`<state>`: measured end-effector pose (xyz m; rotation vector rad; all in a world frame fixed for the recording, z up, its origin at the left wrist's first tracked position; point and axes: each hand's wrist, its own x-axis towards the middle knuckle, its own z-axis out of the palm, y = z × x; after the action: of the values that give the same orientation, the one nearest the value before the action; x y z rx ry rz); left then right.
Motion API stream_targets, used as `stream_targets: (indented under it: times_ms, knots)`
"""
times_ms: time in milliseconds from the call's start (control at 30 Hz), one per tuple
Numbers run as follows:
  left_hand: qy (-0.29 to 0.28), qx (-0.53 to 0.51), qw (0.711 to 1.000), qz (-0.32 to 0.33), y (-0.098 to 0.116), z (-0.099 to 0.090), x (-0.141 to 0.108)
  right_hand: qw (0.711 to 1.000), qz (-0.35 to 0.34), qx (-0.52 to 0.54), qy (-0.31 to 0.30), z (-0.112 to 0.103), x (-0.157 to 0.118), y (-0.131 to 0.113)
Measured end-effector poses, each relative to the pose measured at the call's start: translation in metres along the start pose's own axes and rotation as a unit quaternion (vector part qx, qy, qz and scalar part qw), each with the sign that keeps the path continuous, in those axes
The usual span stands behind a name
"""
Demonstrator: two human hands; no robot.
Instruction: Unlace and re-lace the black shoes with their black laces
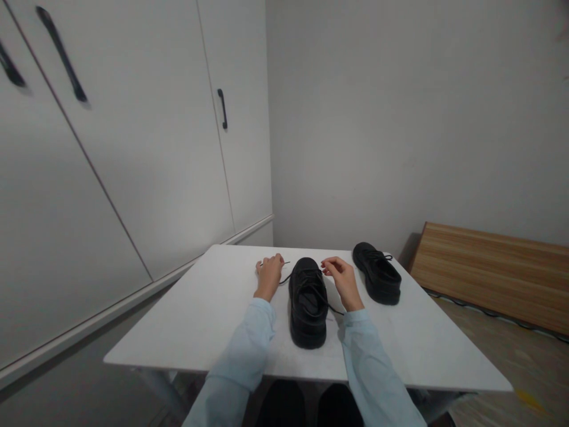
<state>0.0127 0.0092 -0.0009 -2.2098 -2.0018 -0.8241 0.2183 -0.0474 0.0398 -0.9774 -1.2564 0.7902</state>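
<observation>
Head view: the black leather-like lace-up shoe (306, 323) stands upright on the white rectangular table (213, 320), between the hands. The left hand (269, 273) has curled fingers around a thin black lace (285, 279). The right hand (341, 277), fingers bent, is beside the shoe's toe; its grip cannot be determined.

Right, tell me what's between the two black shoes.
The head view shows the bare right hand and a thin black lace between the middle shoe and the right one.
</observation>
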Motion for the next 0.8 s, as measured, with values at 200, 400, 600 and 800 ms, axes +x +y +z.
stream_targets:
  times_ms: [200, 400, 600, 800]
  knots:
    - [0.043, -0.095, 0.993, 0.053, 0.014, -0.012, 0.003, 0.999, -0.019, -0.043, 0.008, 0.000, 0.001, 0.004]
    - [0.083, -0.264, 0.950, 0.142, 0.025, -0.017, 0.001, 0.993, -0.065, -0.100, 0.017, 0.001, -0.001, -0.001]
    - [0.080, -0.310, 0.929, 0.189, 0.040, -0.025, -0.008, 0.984, -0.124, -0.129, -0.003, 0.003, -0.006, -0.008]
    - [0.071, -0.326, 0.919, 0.209, 0.048, -0.030, -0.011, 0.974, -0.155, -0.163, -0.020, 0.005, -0.006, -0.002]
